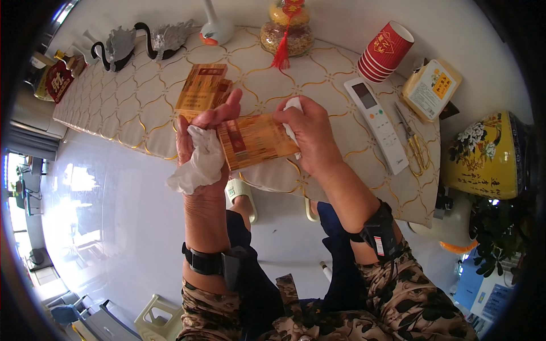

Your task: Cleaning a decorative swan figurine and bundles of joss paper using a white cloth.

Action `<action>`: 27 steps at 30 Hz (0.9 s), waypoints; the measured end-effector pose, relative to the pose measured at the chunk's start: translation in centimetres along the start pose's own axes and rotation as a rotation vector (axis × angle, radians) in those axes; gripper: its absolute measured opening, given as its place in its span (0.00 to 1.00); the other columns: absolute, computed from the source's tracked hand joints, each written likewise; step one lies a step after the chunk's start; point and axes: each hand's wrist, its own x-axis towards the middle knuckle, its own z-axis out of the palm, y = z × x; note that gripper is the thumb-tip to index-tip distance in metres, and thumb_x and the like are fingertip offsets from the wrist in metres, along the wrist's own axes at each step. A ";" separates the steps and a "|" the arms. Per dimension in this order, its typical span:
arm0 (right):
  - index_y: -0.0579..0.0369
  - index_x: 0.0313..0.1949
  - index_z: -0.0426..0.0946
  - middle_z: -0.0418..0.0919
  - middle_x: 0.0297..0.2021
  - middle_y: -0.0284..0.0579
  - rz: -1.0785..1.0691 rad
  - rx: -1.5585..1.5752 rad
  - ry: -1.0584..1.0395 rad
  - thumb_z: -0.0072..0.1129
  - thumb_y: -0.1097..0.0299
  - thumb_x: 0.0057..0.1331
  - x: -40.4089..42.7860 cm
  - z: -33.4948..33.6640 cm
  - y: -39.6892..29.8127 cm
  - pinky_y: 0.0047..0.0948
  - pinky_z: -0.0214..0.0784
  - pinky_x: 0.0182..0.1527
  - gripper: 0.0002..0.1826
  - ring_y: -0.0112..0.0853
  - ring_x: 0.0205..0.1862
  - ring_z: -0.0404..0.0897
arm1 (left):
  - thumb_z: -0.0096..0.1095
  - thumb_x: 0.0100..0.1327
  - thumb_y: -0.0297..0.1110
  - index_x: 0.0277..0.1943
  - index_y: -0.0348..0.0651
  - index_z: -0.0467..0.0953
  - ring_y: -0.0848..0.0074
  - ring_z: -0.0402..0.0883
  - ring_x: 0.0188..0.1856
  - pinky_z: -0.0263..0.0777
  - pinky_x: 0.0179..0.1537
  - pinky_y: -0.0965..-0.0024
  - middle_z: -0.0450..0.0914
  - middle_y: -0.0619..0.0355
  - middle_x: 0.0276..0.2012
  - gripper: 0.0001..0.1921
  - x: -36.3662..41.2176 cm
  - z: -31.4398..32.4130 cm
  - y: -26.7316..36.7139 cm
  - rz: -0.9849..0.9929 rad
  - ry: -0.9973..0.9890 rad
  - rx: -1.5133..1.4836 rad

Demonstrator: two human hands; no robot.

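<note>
A flat, wood-patterned box (258, 140) with a dark red label is held up over the near edge of the table, slightly tilted. My right hand (309, 132) grips its right end, with a folded white tissue (293, 104) pressed between fingers and box. On the other side, my left hand (209, 119) holds a crumpled white tissue (198, 164) against its palm, fingers loosely bent beside the box's left end. Whether those fingers touch the box, I cannot tell. Behind my left fingers, similar wood-patterned boxes (202, 87) lie on the table, partly hidden.
The patterned tablecloth (328, 72) carries a white remote control (377, 125), gold-handled scissors (414, 149), stacked red paper cups (386, 51) and a labelled pack (431, 89). Swan figurines (164, 40), a white vase (216, 32) and a grain-filled gourd jar (286, 36) stand behind. A yellow vase (482, 155) is at right.
</note>
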 end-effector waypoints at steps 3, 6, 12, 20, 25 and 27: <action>0.59 0.33 0.74 0.73 0.29 0.37 0.002 0.061 0.027 0.54 0.73 0.57 0.1 -0.6 -0.2 0.21 0.66 0.37 0.05 0.22 0.32 0.73 | 0.34 0.72 0.49 0.52 0.39 0.74 0.58 0.57 0.68 0.49 0.68 0.61 0.67 0.48 0.62 0.25 -0.1 0.7 0.2 0.011 0.254 -0.107; 0.60 0.37 0.75 0.76 0.31 0.38 0.128 0.297 -0.079 0.55 0.72 0.58 0.2 -0.8 -0.6 0.22 0.70 0.37 0.08 0.23 0.33 0.76 | 0.39 0.72 0.47 0.59 0.38 0.67 0.61 0.55 0.69 0.52 0.67 0.64 0.63 0.50 0.64 0.23 -0.3 1.1 0.1 0.050 0.454 -0.188; 0.59 0.43 0.74 0.77 0.33 0.36 0.031 0.434 -0.081 0.55 0.70 0.61 -0.6 0.1 -1.0 0.22 0.71 0.32 0.11 0.22 0.34 0.77 | 0.41 0.70 0.53 0.50 0.40 0.70 0.67 0.75 0.48 0.72 0.49 0.64 0.77 0.56 0.46 0.24 -0.4 3.6 -1.5 -0.140 0.887 0.088; 0.57 0.35 0.72 0.76 0.30 0.39 -0.125 -0.247 0.064 0.60 0.67 0.55 0.2 -0.1 0.8 0.27 0.69 0.30 0.11 0.26 0.28 0.74 | 0.53 0.67 0.49 0.46 0.41 0.71 0.76 0.74 0.33 0.71 0.33 0.74 0.74 0.59 0.35 0.18 0.0 4.0 -3.5 -0.093 0.736 0.762; 0.60 0.31 0.73 0.75 0.26 0.44 -0.240 -0.239 0.041 0.59 0.67 0.56 0.1 0.2 0.6 0.29 0.68 0.30 0.10 0.29 0.26 0.74 | 0.52 0.67 0.42 0.59 0.36 0.65 0.72 0.74 0.50 0.68 0.52 0.72 0.73 0.54 0.49 0.23 -0.3 3.2 -1.9 -0.013 0.468 1.071; 0.61 0.31 0.73 0.75 0.24 0.46 -0.303 -0.319 0.133 0.59 0.66 0.56 0.1 -0.1 0.6 0.30 0.68 0.30 0.11 0.32 0.25 0.74 | 0.52 0.67 0.41 0.63 0.37 0.62 0.73 0.72 0.54 0.64 0.56 0.71 0.70 0.53 0.56 0.25 0.1 3.5 -2.0 -0.213 0.421 0.776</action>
